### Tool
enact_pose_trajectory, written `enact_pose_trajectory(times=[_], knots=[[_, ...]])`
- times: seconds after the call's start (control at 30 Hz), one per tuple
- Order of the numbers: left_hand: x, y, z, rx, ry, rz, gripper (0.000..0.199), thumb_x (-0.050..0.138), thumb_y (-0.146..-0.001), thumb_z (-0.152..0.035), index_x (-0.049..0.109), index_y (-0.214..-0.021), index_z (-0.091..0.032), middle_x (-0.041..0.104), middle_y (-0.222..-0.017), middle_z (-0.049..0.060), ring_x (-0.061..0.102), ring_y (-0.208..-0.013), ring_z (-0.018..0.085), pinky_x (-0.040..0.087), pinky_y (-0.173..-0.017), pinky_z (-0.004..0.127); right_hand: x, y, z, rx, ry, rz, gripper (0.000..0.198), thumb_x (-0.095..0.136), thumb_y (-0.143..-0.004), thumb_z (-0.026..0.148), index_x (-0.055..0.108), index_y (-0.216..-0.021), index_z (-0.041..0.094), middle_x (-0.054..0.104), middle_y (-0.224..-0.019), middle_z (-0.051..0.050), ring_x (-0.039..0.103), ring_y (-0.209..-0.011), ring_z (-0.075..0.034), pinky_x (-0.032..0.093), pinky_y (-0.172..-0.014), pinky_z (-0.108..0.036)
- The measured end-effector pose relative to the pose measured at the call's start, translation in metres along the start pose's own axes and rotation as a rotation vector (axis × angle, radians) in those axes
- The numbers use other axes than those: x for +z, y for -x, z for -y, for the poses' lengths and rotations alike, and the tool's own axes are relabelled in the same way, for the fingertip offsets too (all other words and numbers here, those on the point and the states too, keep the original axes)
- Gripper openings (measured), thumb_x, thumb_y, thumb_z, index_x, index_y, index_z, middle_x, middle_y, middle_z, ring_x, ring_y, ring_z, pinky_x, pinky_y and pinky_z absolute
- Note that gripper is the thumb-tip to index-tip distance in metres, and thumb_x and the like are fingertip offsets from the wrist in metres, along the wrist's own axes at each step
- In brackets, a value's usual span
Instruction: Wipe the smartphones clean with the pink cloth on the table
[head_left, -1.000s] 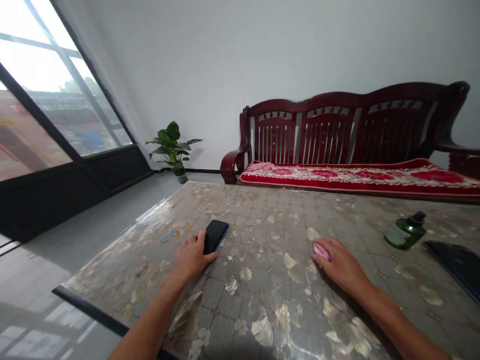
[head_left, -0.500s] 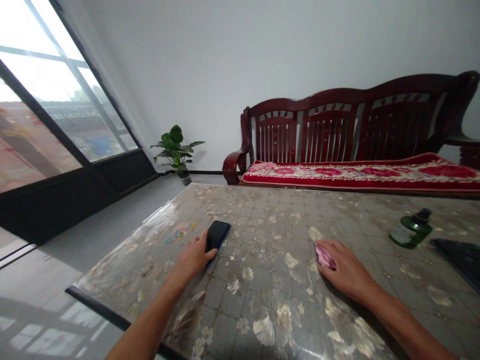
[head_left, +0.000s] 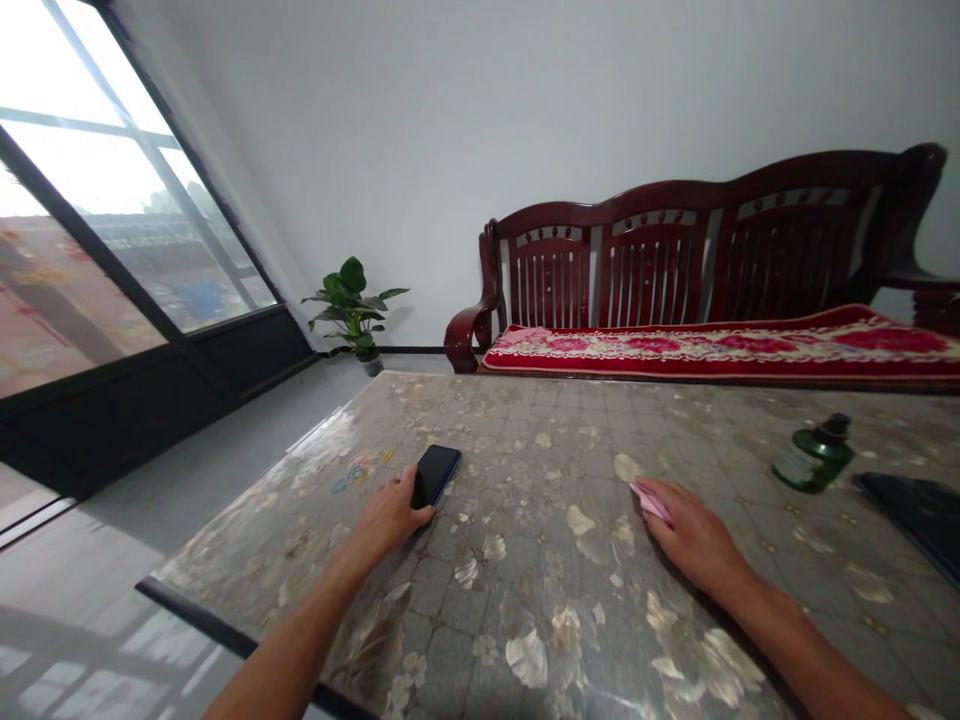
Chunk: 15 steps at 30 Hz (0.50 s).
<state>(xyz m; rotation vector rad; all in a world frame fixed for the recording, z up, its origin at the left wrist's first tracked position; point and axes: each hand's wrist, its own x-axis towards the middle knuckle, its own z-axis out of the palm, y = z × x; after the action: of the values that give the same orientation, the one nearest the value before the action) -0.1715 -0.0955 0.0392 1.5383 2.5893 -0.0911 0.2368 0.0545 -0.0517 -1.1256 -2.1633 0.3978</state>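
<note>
Head view: left hand [head_left: 390,515] flat on table [head_left: 540,600], fingers laid over near end of dark phone [head_left: 436,473]; phone lying flat on tabletop, screen up, left of centre. No lift, just contact; fingers pressing on it rather than wrapped round it. Right hand [head_left: 694,538] palm-down on table, right of centre, fingers curled over small pink item [head_left: 649,502]; only a pink edge poking out at fingertips, identity unclear. Held against tabletop under hand, gripped loosely. Hands well apart, bare floral table cover between them. Green bottle [head_left: 813,458] with black cap lying tilted on its side further right, apart from right hand. Dark flat object [head_left: 911,510] at right edge, just beyond bottle. Behind table: dark red wooden bench [head_left: 675,270] with red floral cushion [head_left: 720,350]. Potted plant [head_left: 352,312] on floor by window [head_left: 90,230].
</note>
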Motion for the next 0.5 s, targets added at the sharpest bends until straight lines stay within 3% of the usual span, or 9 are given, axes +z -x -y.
enact_pose_trajectory(times=[0.37,0.5], knots=[[-0.0080,-0.0059,0.0045,-0.041,-0.074,0.051,0.071,0.055,-0.087,-0.038,0.033,-0.149,-0.010,0.069,-0.120,0.019,0.067,-0.109,0.031,0.048,-0.087,0.035,0.0014,-0.0021,-0.0018,0.050,-0.057,-0.023,0.041,0.047,-0.085,0.035,0.070,-0.116,0.020,0.072,-0.116,-0.010,0.067,-0.106,-0.026,0.052,-0.095,-0.039],[-0.0035,-0.0037,0.0013,-0.015,-0.102,0.061,0.077,0.059,-0.085,-0.048,0.036,-0.146,-0.008,0.065,-0.123,0.023,0.063,-0.114,0.034,0.047,-0.089,0.036,0.0013,-0.0023,-0.0004,0.040,-0.070,-0.039,0.040,0.048,-0.083,0.033,0.071,-0.114,0.021,0.073,-0.113,-0.009,0.068,-0.104,-0.025,0.052,-0.094,-0.037]])
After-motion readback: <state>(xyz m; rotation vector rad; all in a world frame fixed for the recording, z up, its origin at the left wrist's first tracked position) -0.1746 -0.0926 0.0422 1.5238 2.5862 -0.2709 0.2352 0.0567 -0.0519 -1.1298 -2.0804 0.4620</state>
